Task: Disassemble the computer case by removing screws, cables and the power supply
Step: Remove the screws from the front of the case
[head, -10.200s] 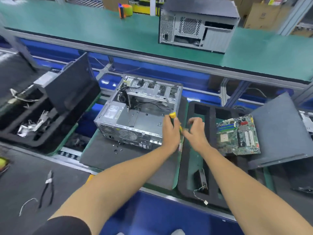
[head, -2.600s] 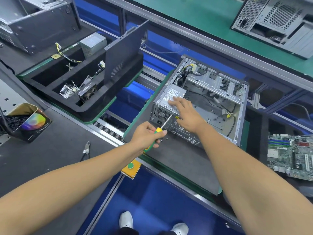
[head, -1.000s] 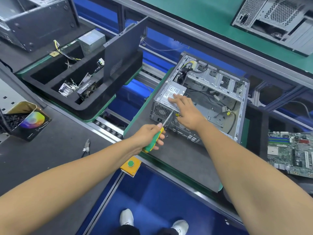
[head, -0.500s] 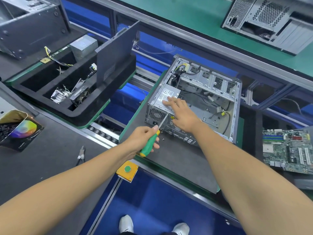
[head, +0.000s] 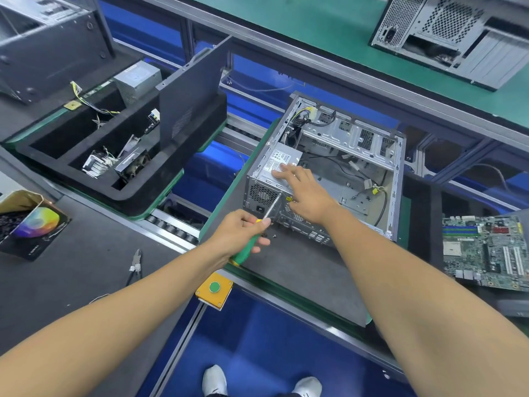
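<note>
The case (head: pixel 329 173), an open silver computer chassis lying on its side, sits on a dark grey mat (head: pixel 300 270) on the conveyor line in front of you. Its power supply (head: pixel 279 167) is in the near left corner of the case, label side up, with a bundle of cables (head: pixel 300 118) running from behind it. Loose thin cables lie across the case floor.

Your right hand (head: pixel 303 190) rests on top of the power supply, fingers straight and spread, fingertips on the label. Your left hand (head: pixel 240 236) grips a green-handled screwdriver (head: pixel 259 227), fingers curled round the handle. The metal shaft points up and away from you, its tip at the rear panel of the case, beside the power supply's fan grille. A few small screws (head: pixel 270 235) lie on the mat just below the rear panel.

To the left, a black foam tray (head: pixel 120 193) holds removed parts and another power supply. Pliers (head: pixel 136 263) lie on the grey bench near you. A green motherboard (head: pixel 486 250) lies to the right. A second case (head: pixel 452 32) stands on the green shelf beyond.
</note>
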`<state>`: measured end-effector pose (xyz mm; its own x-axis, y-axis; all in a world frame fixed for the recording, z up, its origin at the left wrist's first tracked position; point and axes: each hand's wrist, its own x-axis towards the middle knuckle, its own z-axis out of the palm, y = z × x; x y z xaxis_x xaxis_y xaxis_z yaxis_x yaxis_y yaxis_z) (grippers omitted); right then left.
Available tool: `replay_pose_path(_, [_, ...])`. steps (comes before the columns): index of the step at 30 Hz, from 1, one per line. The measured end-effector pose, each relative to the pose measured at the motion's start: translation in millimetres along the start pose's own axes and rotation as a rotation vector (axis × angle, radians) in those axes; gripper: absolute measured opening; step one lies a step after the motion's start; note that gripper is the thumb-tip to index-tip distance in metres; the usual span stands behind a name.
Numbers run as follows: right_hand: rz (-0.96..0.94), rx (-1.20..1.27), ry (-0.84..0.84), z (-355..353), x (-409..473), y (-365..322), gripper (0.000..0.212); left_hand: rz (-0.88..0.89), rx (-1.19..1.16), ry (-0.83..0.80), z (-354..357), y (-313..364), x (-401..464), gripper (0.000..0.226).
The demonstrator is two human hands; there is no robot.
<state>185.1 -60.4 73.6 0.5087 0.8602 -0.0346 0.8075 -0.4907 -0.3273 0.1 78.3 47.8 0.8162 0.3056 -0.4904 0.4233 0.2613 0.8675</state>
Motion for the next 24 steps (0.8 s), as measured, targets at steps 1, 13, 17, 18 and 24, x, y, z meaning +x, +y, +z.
replay_pose_path(1, [0.000,-0.001,-0.001,-0.1,-0.1,0.0,0.086,-0.005,0.010,-0.034,-1.0,-0.8,-1.1,0.034])
replay_pose_path(13, [-0.001,-0.014,-0.007,-0.1,0.1,-0.7,0.086,0.041,0.067,0.012,10.6,2.7,-1.1,0.044])
replay_pose_path(17, [0.006,-0.017,-0.009,-0.6,-0.1,-0.8,0.086,0.034,0.042,-0.076,8.9,2.5,-1.2,0.025])
replay_pose_path(18, [0.006,-0.015,-0.008,-0.5,0.1,-1.2,0.086,0.033,0.057,-0.098,9.6,3.6,-1.3,0.025])
replay_pose_path(24, [0.013,-0.009,-0.019,-1.7,0.2,-1.8,0.087,0.065,0.140,-0.056,26.9,18.6,9.6,0.031])
